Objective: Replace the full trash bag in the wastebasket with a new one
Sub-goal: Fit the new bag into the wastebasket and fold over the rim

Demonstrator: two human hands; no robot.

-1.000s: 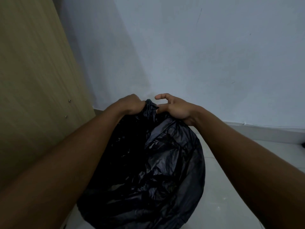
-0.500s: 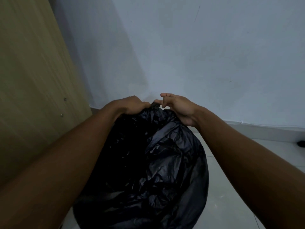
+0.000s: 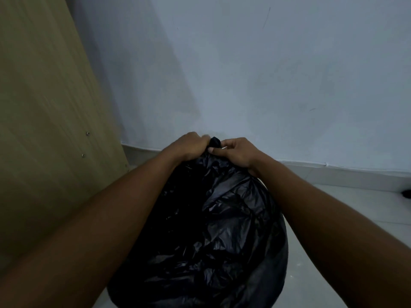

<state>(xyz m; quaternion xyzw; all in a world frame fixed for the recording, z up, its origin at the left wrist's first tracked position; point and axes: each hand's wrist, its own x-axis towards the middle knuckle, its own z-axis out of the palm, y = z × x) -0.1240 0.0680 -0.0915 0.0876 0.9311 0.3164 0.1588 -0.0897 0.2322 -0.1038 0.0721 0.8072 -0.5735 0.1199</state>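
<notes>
Crinkled black plastic trash bag [image 3: 222, 218], low in the frame's centre, has its gathered neck gripped by the left hand [image 3: 189, 146] and right hand [image 3: 235, 152]; thin film could tear if yanked.

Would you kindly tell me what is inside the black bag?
The bag is opaque, its neck gathered and gripped by the left hand and right hand; the contents are hidden.

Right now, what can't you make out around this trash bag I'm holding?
Head view:
- Wastebasket: not seen; the trash bag and forearms cover that spot.
- Neck tied or not: left hand and right hand grip over it.
- Contents: opaque plastic.
- Dark object: cut by right edge.
</notes>
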